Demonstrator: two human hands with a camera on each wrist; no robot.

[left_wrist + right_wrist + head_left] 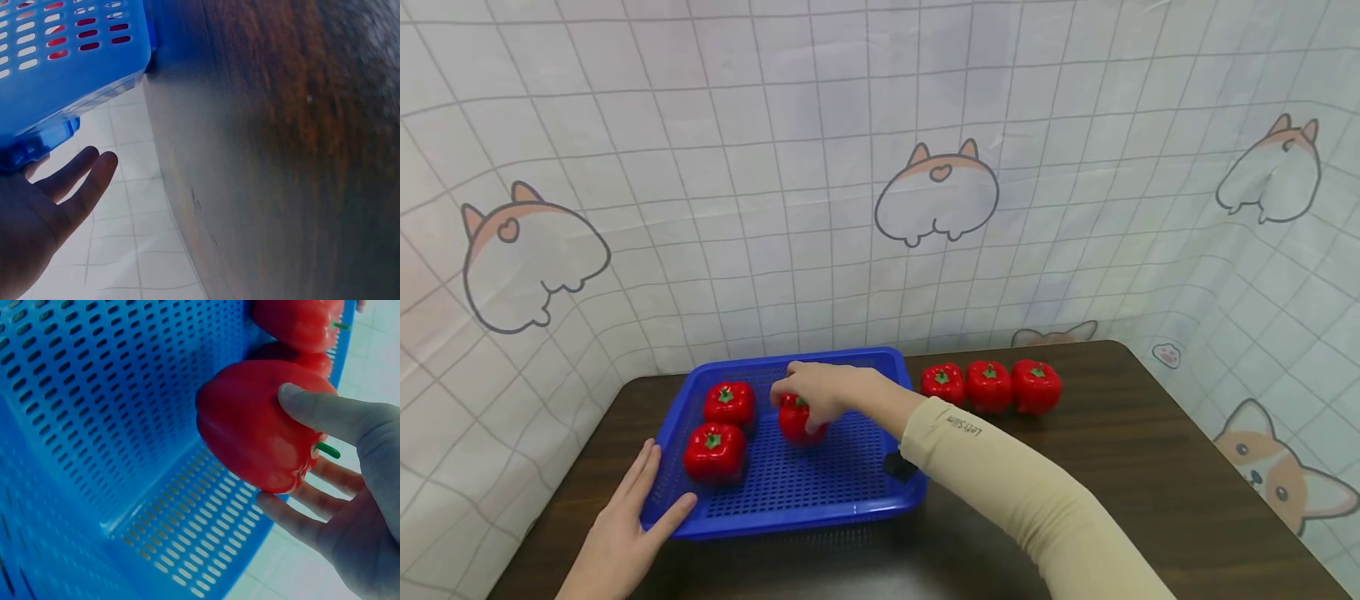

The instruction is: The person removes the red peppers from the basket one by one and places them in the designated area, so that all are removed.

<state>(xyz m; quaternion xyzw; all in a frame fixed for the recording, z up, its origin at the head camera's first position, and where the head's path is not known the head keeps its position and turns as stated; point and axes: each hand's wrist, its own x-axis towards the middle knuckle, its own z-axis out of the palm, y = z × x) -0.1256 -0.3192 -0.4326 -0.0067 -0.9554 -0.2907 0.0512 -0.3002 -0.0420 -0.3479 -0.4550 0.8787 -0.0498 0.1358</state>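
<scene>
My right hand (pixel 820 390) grips a red bell pepper (pixel 797 421) inside the blue basket (pixel 797 523), around the middle of its width. In the right wrist view the thumb lies on one side of that bell pepper (pixel 262 425) and the fingers on the other, with its green stem toward the palm. Two more red bell peppers, a rear one (pixel 730 403) and a front one (pixel 715 454), sit along the basket's left side. My left hand (pixel 625 517) is at the basket's left rim, fingers extended and thumb spread near the front corner.
Three red bell peppers, a left one (pixel 943 383), a middle one (pixel 988 386) and a right one (pixel 1036 386), stand in a row right of the basket. Everything rests on a dark wooden table (pixel 1120 450). A white grid-patterned cloth (pixel 760 208) with dog drawings hangs behind.
</scene>
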